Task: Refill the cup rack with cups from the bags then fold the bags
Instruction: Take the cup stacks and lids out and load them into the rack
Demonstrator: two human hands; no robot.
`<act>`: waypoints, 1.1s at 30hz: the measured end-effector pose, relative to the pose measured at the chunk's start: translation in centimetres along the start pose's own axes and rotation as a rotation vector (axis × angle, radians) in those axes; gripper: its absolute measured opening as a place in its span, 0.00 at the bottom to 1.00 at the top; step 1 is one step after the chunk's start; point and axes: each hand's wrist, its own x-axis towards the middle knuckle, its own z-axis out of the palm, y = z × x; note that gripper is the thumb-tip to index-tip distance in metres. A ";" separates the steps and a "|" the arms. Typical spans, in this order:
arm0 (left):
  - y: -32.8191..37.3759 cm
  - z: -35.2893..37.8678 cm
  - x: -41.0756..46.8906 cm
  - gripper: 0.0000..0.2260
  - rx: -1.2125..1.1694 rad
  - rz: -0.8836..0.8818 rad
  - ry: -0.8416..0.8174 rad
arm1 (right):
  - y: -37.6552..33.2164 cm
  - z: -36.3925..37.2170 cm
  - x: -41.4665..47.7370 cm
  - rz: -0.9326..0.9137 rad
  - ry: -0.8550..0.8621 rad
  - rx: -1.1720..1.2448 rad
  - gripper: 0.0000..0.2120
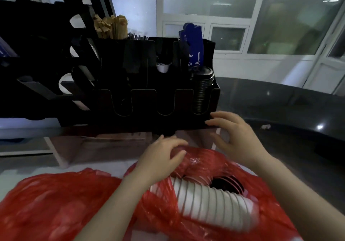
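Observation:
A black cup rack [149, 102] stands on the counter ahead, its front slots dark; the rightmost slot holds a stack of black lids [202, 89]. Below it lie two red plastic bags. The right bag [233, 168] is open and shows a long nested stack of white paper cups [211, 203] lying on its side. My left hand [160, 158] grips the top of that bag, fingers curled over the plastic. My right hand [235, 136] hovers with fingers spread, its tips touching the rack's lower right corner. The left bag [56, 203] lies crumpled.
A taller black dispenser [61, 57] with white cups stands at the left. Wooden stirrers [112, 27], blue packets [194, 44] and a small white cup [163, 67] sit in the rack's back compartments. The dark glossy counter [280, 110] extends right, with a scrap of paper [266, 126].

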 end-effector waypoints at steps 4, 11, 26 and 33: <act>-0.5 1.2 -2.5 0.09 -0.029 -0.095 -0.120 | 0.9 1.1 -5.5 0.116 -0.095 0.004 0.11; -1.6 2.5 -5.7 0.14 0.058 -0.177 -0.198 | 1.7 1.7 -12.0 0.245 -0.223 -0.036 0.10; -5.8 -0.5 -9.5 0.39 0.196 -0.319 -0.361 | 3.1 2.9 -17.5 0.048 -0.179 -0.365 0.44; -6.5 -2.0 -10.3 0.38 0.014 -0.322 -0.443 | 3.1 4.7 -18.0 0.304 -0.074 -0.267 0.40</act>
